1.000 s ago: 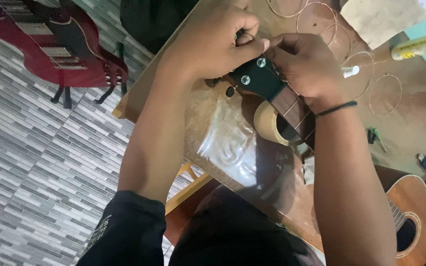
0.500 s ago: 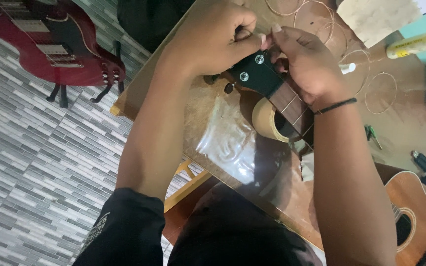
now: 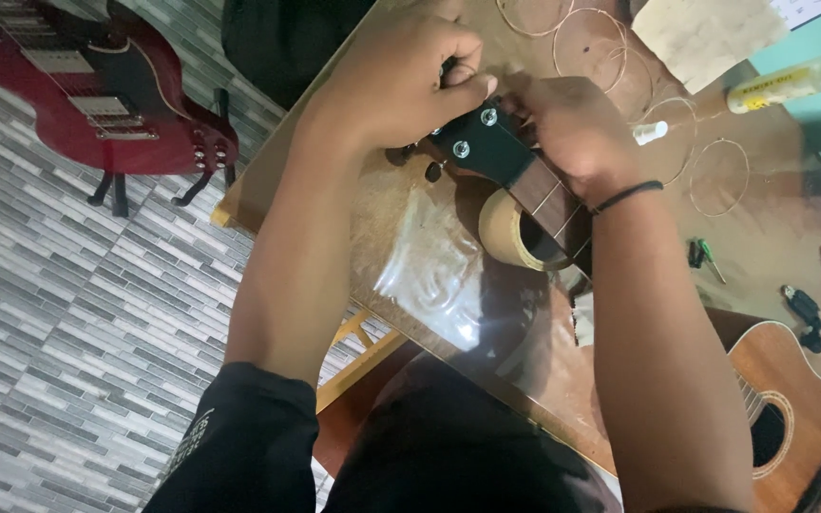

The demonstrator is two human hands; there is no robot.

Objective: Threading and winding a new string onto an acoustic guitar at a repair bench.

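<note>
Working the guitar headstock (image 3: 483, 142) near the desk's (image 3: 401, 247) far edge: my left hand (image 3: 401, 76) and right hand (image 3: 572, 128) both pinch it closed; next needs fine fingertip control.

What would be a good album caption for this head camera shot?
Both hands, left hand and right hand, grip a guitar headstock above a tape roll on a wooden table.

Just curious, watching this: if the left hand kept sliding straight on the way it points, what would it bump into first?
Probably the right hand, just across the black guitar headstock that the left hand works on; depth is hard to judge.
</note>
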